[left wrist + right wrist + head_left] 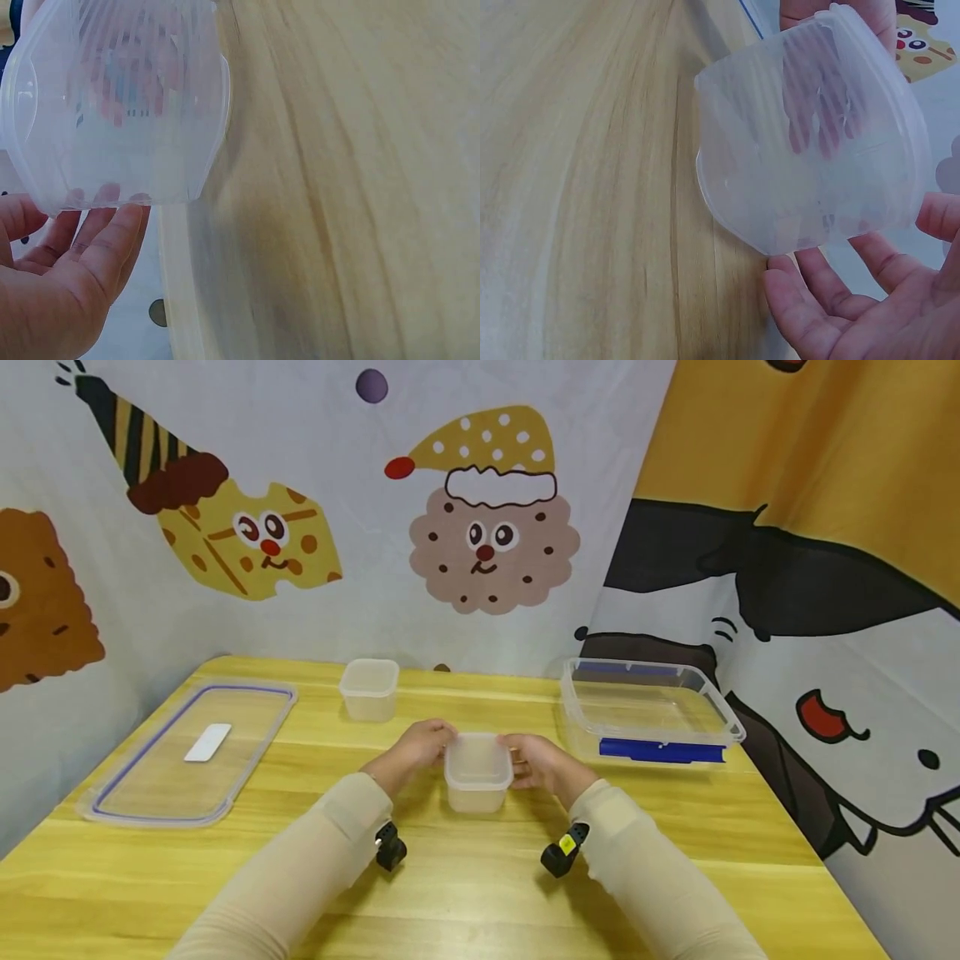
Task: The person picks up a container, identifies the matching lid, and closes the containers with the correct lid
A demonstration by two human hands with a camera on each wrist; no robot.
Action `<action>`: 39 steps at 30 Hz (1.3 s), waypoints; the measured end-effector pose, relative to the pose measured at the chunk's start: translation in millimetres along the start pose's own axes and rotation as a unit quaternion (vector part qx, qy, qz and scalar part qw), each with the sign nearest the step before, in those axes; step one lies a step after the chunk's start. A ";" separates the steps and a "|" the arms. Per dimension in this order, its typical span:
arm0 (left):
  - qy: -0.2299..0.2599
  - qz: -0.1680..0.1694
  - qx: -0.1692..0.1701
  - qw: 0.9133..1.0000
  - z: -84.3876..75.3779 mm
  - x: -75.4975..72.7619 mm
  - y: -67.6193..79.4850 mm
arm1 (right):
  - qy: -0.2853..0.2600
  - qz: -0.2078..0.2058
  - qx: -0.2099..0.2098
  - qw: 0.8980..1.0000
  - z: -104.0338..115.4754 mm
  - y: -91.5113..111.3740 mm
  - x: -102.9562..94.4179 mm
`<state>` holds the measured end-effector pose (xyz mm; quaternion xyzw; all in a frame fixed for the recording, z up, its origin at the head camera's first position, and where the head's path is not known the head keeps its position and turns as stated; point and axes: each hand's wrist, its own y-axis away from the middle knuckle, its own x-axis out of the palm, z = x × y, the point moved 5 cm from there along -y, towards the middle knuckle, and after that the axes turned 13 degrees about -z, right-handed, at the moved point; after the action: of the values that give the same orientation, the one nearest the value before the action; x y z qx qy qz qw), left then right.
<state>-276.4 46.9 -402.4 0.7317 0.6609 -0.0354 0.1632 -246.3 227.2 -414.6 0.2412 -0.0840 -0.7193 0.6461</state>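
Observation:
A small translucent plastic food container (478, 774) is at the middle of the table, held upright between two hands. The left hand (417, 752) grips its left side, with the thumb near the upper rim and the fingertips against the wall. On the opposite side, the right hand (542, 762) holds it the same way. The left wrist view shows the container (127, 112) above the left hand (67, 277), its fingertips touching the wall. In the right wrist view the right hand (877, 300) supports the container (802, 150) with spread fingers. Whether the base touches the table is unclear.
A similar small container (370, 692) stands at the back, left of centre. A large clear lid (258, 752) with a blue seal and a white label lies at the left. A large clear box (652, 727) with a blue latch stands at the right. Printed curtains border the wooden table (465, 893).

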 end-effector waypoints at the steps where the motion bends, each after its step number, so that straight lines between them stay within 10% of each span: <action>1: 0.001 0.000 -0.001 1.000 0.7 0.3 0.1 | -0.001 0.000 0.003 1.000 -0.5 0.2 -0.6; 22: 0.034 0.004 -0.006 0.999 4.2 -2.6 5.8 | 0.029 0.012 -0.043 0.999 -3.4 11.7 -7.9; 39: -0.043 0.036 0.018 0.998 11.5 -20.3 51.2 | 0.057 0.032 -0.108 0.992 -21.5 45.6 -27.4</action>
<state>-227.0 20.4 -398.0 0.7555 0.6259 -0.0732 0.1793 -194.6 251.0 -406.9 0.2080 0.0235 -0.6885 0.6944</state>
